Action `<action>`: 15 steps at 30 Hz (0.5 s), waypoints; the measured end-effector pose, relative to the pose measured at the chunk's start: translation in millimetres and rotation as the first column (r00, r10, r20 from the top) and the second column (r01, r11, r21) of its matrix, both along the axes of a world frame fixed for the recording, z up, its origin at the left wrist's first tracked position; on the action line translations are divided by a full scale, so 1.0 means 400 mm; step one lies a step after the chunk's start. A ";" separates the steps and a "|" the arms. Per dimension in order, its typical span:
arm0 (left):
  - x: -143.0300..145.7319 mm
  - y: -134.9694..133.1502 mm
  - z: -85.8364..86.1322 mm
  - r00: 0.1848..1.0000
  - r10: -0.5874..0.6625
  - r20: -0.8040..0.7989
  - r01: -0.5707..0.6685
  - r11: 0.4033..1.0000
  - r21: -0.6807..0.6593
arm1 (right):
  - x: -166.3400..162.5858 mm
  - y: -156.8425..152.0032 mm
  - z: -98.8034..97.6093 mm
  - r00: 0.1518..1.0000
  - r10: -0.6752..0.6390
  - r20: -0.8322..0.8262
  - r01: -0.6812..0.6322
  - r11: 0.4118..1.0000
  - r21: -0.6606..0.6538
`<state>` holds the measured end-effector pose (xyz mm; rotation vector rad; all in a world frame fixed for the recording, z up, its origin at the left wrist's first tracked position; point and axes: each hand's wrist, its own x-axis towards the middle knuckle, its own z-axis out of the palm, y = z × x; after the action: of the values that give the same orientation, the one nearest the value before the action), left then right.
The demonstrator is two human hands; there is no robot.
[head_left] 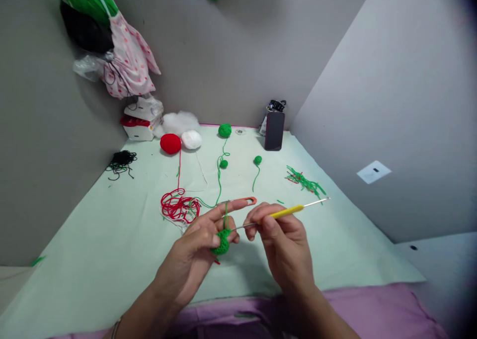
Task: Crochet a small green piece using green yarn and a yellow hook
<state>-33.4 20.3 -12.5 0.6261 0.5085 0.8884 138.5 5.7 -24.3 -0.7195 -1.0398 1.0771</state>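
My left hand (203, 239) pinches a small green crochet piece (222, 243) between thumb and fingers, its index finger stretched out to the right. Green yarn (225, 214) runs from the piece up over that finger. In my right hand (285, 234) is a crochet hook (286, 212) with a yellow handle, held like a pencil. One metal end of the hook reaches the top edge of the green piece; the other points up to the right. Whether a loop sits on the hook is too small to tell. An orange tool (250, 200) with a slot shows at the left index fingertip.
Loose red yarn (179, 206) lies left of my hands. Behind stand a red yarn ball (170, 143), a white ball (191, 139) and a green ball (224, 130). A phone (275, 131) leans at the back; green scraps (305, 181) lie right, black yarn (122, 164) left.
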 end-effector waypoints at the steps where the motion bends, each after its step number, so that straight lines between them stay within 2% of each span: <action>1: 0.000 -0.001 -0.001 1.000 0.004 0.012 -0.004 1.000 -0.006 | 0.003 -0.001 0.002 1.000 0.005 -0.017 -0.005 1.000 -0.024; 5: 0.003 -0.012 -0.012 0.995 0.056 -0.088 -0.053 0.998 0.039 | 0.012 -0.010 0.002 0.998 0.008 -0.068 -0.016 0.993 -0.116; 7: 0.009 -0.019 -0.019 0.975 0.111 -0.193 -0.091 0.990 0.112 | 0.010 -0.016 -0.005 1.000 -0.022 -0.019 0.020 0.995 -0.095; 9: 0.019 -0.024 -0.024 0.948 0.172 -0.269 -0.127 0.976 0.175 | 0.003 -0.016 -0.013 0.988 -0.099 0.122 0.099 0.995 0.008; 11: 0.029 -0.024 -0.026 0.939 0.212 -0.272 -0.162 0.967 0.196 | -0.005 -0.005 -0.013 0.943 -0.173 0.283 0.141 0.981 0.132; 13: 0.033 -0.017 -0.026 0.949 0.218 -0.226 -0.188 0.971 0.150 | -0.005 0.015 0.000 0.891 -0.172 0.421 0.101 0.977 0.185; 15: 0.028 -0.005 -0.026 0.956 0.225 -0.186 -0.222 0.974 0.037 | 0.015 0.027 0.024 0.828 -0.118 0.548 0.017 0.982 0.186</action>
<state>-22.0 18.3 -23.0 0.6799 0.7556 1.0529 144.7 16.5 -14.7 -0.9504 -1.5763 0.7063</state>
